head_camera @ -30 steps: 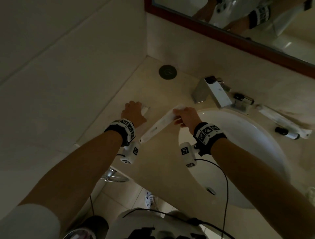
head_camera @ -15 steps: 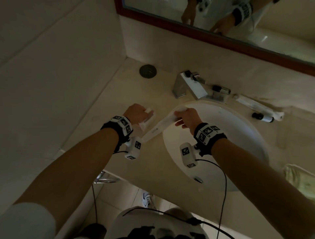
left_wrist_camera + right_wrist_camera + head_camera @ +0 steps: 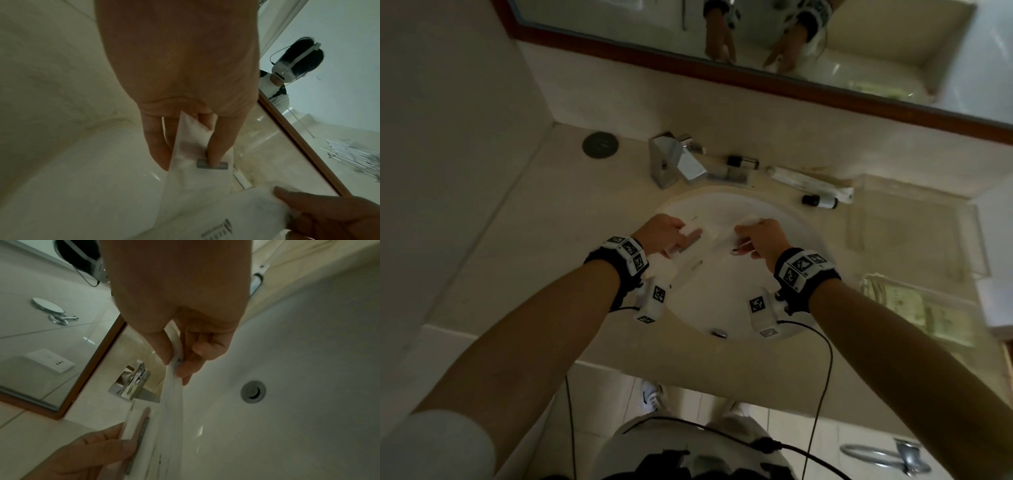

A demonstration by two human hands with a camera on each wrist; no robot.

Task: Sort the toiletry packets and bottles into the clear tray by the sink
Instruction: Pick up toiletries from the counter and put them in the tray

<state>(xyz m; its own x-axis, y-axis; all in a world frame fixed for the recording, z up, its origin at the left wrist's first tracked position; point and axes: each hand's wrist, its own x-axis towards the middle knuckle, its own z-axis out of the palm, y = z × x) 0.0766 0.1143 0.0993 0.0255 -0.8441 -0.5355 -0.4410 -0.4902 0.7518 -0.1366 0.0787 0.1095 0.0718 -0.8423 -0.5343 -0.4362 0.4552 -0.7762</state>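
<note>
Both hands hover over the white sink basin [image 3: 722,308]. My left hand [image 3: 674,240] pinches a small white packet [image 3: 688,241] with a grey strip; in the left wrist view the left hand [image 3: 189,160] grips the small white packet [image 3: 195,175] between thumb and fingers. My right hand [image 3: 746,240] pinches the top end of a long white packet [image 3: 174,391] between thumb and fingers [image 3: 185,368]. The clear tray [image 3: 962,219] sits on the counter right of the sink. A small black-capped bottle [image 3: 820,201], a long packet [image 3: 808,180] and a clear bottle [image 3: 743,162] lie behind the basin.
A chrome tap [image 3: 674,161] stands at the back of the basin, with a round dark cover [image 3: 599,145] to its left. A framed mirror [image 3: 756,51] runs above. Pale greenish packets [image 3: 914,308] lie in front of the tray. The counter's front edge is near my body.
Both hands moved right from the counter left of the sink to above the basin, carrying their packets. The view swung right, bringing the clear tray into sight.
</note>
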